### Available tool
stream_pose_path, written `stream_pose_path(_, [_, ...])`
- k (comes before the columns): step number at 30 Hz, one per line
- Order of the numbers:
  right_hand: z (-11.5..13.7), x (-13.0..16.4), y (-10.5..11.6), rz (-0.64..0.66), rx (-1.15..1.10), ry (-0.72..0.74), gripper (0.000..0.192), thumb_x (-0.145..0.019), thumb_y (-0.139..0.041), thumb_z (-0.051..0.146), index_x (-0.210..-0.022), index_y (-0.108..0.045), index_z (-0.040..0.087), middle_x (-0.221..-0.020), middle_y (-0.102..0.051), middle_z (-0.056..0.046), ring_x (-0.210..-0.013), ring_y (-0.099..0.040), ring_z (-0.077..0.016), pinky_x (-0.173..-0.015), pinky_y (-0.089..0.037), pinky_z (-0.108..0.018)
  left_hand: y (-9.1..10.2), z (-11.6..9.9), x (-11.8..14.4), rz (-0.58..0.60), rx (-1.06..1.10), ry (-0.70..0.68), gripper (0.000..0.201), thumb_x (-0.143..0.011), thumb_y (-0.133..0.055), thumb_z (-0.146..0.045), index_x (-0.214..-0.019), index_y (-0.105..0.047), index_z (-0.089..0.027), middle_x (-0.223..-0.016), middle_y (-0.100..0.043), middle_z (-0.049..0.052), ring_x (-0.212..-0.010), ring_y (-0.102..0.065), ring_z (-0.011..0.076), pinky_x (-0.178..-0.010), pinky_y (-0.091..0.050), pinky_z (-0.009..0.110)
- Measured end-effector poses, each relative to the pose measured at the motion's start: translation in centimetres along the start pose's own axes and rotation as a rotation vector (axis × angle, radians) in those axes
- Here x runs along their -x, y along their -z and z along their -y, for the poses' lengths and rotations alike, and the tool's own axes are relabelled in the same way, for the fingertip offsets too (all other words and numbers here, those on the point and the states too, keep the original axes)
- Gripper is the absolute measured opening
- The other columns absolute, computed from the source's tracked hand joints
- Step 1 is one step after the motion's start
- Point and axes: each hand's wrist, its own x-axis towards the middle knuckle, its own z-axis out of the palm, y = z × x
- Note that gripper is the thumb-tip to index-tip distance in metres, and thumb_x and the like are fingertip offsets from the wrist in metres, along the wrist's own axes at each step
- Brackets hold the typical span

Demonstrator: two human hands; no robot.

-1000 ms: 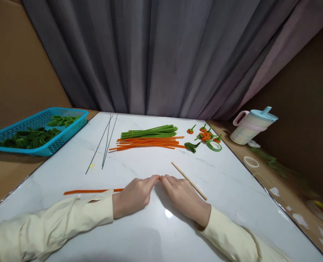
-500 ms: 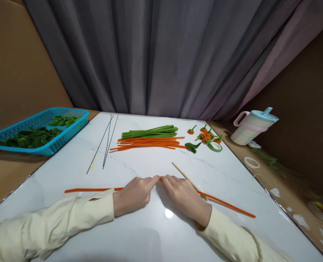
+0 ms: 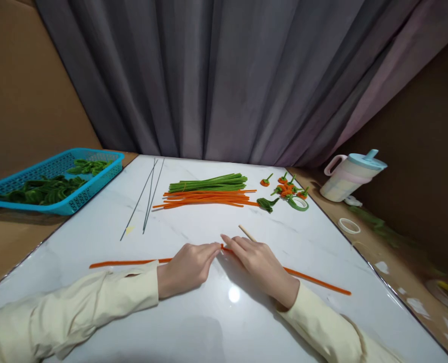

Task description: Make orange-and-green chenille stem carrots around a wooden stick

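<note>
An orange pipe cleaner (image 3: 318, 281) runs sideways through both hands, with a small kink between the fingertips. My left hand (image 3: 189, 269) is closed, thumb and forefinger pinching it just left of the kink. My right hand (image 3: 259, 267) is curled over the other half, its forefinger lifted a little off the strand. Part of the strand shows beneath those fingers; the rest is covered by the palm. Behind my right hand, a thin wooden stick (image 3: 247, 233) pokes out, its lower part hidden.
Green pipe cleaners (image 3: 208, 183) and loose orange ones (image 3: 204, 199) lie mid-table. Orange-and-green pieces (image 3: 286, 189), green tape (image 3: 298, 203) and a green leaf shape (image 3: 268, 204) are at right. Dark wires (image 3: 148, 201) and a blue basket (image 3: 91, 184) are left; a cup (image 3: 346, 176) stands far right.
My right hand has shifted slightly right, and its forefinger has lifted from the pinch, exposing more strand. The pipe cleaner's right end has risen a little. My left hand has barely moved.
</note>
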Motion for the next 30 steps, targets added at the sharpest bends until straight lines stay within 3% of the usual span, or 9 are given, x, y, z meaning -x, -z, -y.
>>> stream_pose_path(4, [-1.9,0.1,0.7,-0.030,0.025,-0.277,0.029,-0.099,-0.032,0.029,-0.100,-0.058,0.015,-0.090,-0.063,-0.007,-0.081,-0.061,-0.0182,-0.066,-0.047,-0.028,-0.1,0.0,0.0,0.002,-0.027,0.006,0.028,-0.094,-0.030,-0.019,-0.100,-0.056,-0.015,-0.083,-0.067,0.006,-0.072,-0.066,0.0159,-0.066,-0.053,0.026])
stream_pose_path(7, [-3.4,0.2,0.6,0.031,0.125,-0.432,0.023,-0.095,-0.043,0.032,-0.093,-0.059,0.015,-0.091,-0.061,-0.007,-0.081,-0.059,-0.0204,-0.063,-0.045,-0.029,0.0,-0.1,-0.1,0.026,-0.048,0.012,0.028,-0.095,-0.029,-0.019,-0.100,-0.056,-0.014,-0.082,-0.067,0.006,-0.070,-0.066,0.0164,-0.061,-0.052,0.026])
stream_pose_path(13, [-3.9,0.2,-1.0,0.151,0.137,-0.393,0.023,-0.086,-0.048,0.011,-0.107,-0.055,0.012,-0.089,-0.058,-0.007,-0.082,-0.057,-0.0218,-0.066,-0.044,-0.029,0.3,-0.5,-0.3,0.084,-0.050,0.077,0.027,-0.094,-0.029,-0.019,-0.094,-0.055,-0.013,-0.073,-0.063,0.004,-0.060,-0.061,0.0159,-0.055,-0.045,0.026])
stream_pose_path(19, [-4.0,0.2,-1.9,0.105,0.097,-0.421,0.029,-0.078,-0.045,0.004,-0.103,-0.057,0.010,-0.087,-0.057,-0.010,-0.079,-0.056,-0.0231,-0.061,-0.045,-0.029,0.3,-0.5,-0.3,0.091,-0.047,0.107,0.025,-0.094,-0.029,-0.020,-0.093,-0.053,-0.014,-0.072,-0.062,0.003,-0.059,-0.061,0.0152,-0.055,-0.043,0.026])
stream_pose_path(22, [-4.6,0.3,-2.2,0.063,0.046,-0.413,0.033,-0.080,-0.042,0.005,-0.111,-0.054,0.010,-0.090,-0.058,-0.011,-0.079,-0.058,-0.0211,-0.063,-0.048,-0.028,0.3,-0.4,-0.3,0.092,-0.049,0.109,0.025,-0.095,-0.028,-0.020,-0.097,-0.051,-0.014,-0.073,-0.063,0.004,-0.059,-0.062,0.0158,-0.054,-0.044,0.026])
stream_pose_path(25, [-4.9,0.3,-1.9,-0.056,-0.070,-0.346,0.041,-0.089,-0.036,0.009,-0.130,-0.040,0.011,-0.097,-0.061,-0.011,-0.082,-0.060,-0.0182,-0.068,-0.050,-0.027,0.3,-0.4,-0.3,0.093,-0.058,0.097,0.025,-0.096,-0.026,-0.020,-0.101,-0.049,-0.014,-0.077,-0.063,0.005,-0.060,-0.062,0.0157,-0.053,-0.044,0.026])
stream_pose_path(27, [-4.7,0.2,-1.2,-0.238,-0.172,-0.255,0.043,-0.093,-0.034,0.012,-0.136,-0.032,0.015,-0.099,-0.062,-0.010,-0.084,-0.060,-0.0174,-0.070,-0.050,-0.028,0.3,-0.3,-0.3,0.096,-0.067,0.090,0.024,-0.096,-0.025,-0.020,-0.100,-0.048,-0.015,-0.078,-0.063,0.005,-0.058,-0.062,0.0154,-0.052,-0.044,0.026])
stream_pose_path(30, [-4.0,0.1,0.1,-0.490,-0.228,-0.140,0.039,-0.093,-0.042,0.011,-0.131,-0.042,0.021,-0.093,-0.063,-0.006,-0.077,-0.058,-0.0162,-0.067,-0.048,-0.027,0.3,-0.3,-0.2,0.107,-0.091,0.088,0.023,-0.096,-0.024,-0.020,-0.100,-0.047,-0.015,-0.077,-0.063,0.004,-0.056,-0.061,0.0156,-0.049,-0.043,0.026])
